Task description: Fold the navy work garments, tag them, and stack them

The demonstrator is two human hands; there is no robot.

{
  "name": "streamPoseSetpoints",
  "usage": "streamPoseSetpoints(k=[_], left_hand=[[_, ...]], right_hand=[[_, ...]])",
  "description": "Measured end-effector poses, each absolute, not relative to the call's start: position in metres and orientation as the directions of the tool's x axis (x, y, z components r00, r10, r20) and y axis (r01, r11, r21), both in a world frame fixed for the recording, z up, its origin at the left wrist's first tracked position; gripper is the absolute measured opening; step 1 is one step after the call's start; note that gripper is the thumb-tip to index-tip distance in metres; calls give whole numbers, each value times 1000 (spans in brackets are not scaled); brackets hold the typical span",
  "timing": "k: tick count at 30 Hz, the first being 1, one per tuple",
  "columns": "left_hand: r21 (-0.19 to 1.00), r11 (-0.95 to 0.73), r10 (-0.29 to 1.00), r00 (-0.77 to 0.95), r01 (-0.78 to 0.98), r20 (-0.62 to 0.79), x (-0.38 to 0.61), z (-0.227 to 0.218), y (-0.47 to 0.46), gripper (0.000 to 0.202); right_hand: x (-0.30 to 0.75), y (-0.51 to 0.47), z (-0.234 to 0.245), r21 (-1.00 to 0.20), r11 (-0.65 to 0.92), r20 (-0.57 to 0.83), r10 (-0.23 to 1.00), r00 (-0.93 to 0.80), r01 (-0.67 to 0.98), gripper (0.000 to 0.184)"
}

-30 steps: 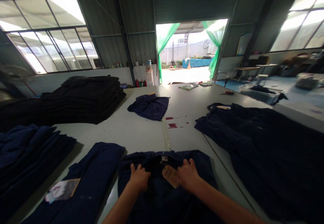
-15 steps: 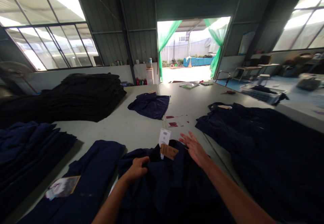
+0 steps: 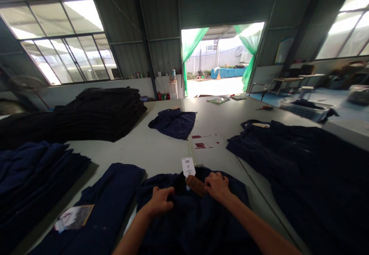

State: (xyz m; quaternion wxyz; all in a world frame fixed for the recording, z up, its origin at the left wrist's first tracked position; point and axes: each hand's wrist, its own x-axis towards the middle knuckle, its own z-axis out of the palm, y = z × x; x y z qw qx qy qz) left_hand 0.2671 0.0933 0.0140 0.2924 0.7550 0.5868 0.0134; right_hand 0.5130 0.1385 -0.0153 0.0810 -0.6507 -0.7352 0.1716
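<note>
Right hand [image 3: 217, 186] lowered onto navy garment [image 3: 190, 216], tagged end facing away.

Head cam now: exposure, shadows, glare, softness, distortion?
Head view: doorway partly blown out; head view: front-centre navy garment very dark, low detail; head view: pale sheen on far table, shadow beside navy pile; head view: white tag's fine print too soft to read; head view: left window leans, likely lens distortion.

Two hands [image 3: 163, 201], one white tag [image 3: 188, 166], one black garment stack [image 3: 100, 115], two curtains [image 3: 252, 43], one fan [image 3: 27, 85].
</note>
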Motion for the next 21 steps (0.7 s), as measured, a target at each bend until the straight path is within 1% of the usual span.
streamPoseSetpoints(k=[1, 3, 4, 5, 7, 9, 10, 11, 12, 13, 15, 16, 19, 21], left_hand=[[464, -126, 898, 300, 877, -322, 265, 16, 94, 15], [481, -91, 911, 268, 872, -314, 261, 21, 95, 18], [490, -73, 919, 249, 869, -306, 259, 23, 95, 19], [498, -55, 926, 231, 866, -299, 257, 25, 96, 20], [508, -29, 935, 202, 861, -290, 254, 28, 98, 19], [511, -14, 940, 186, 860, -287, 252, 28, 100, 18], [510, -12, 941, 182, 860, -285, 252, 27, 101, 18], [510, -11, 942, 180, 860, -283, 252, 26, 102, 18], [509, -13, 943, 180, 861, -281, 253, 25, 102, 19], [509, -16, 943, 183, 861, -280, 254, 23, 103, 19], [509, -22, 941, 189, 861, -280, 257, 20, 104, 21], [509, -25, 940, 193, 860, -281, 259, 18, 104, 22], [513, -40, 937, 211, 858, -280, 263, 16, 105, 21], [520, -55, 933, 230, 853, -278, 261, 16, 106, 18]], right_hand=[[513, 144, -15, -439, 80, -77, 989, -126, 895, 19], [517, 154, -14, -592, 35, -43, 996, -75, 805, 34], [520, 158, -13, -638, -1, -54, 998, -43, 770, 40], [524, 160, -11, -654, -29, -80, 996, -31, 756, 44], [535, 159, -9, -619, -19, -155, 983, -98, 785, 53], [546, 155, -7, -526, 89, -221, 946, -237, 846, 60], [550, 153, -7, -482, 159, -243, 920, -306, 861, 56], [552, 151, -7, -448, 208, -266, 897, -352, 869, 48], [553, 150, -7, -420, 224, -287, 887, -362, 880, 40], [551, 150, -7, -393, 211, -303, 889, -343, 895, 38], [543, 152, -9, -346, 157, -310, 912, -270, 925, 44], [537, 153, -10, -334, 137, -287, 927, -239, 932, 43], [517, 159, -14, -351, 135, -205, 954, -217, 927, 24], [508, 165, -16, -384, 123, -185, 961, -207, 915, 20]])
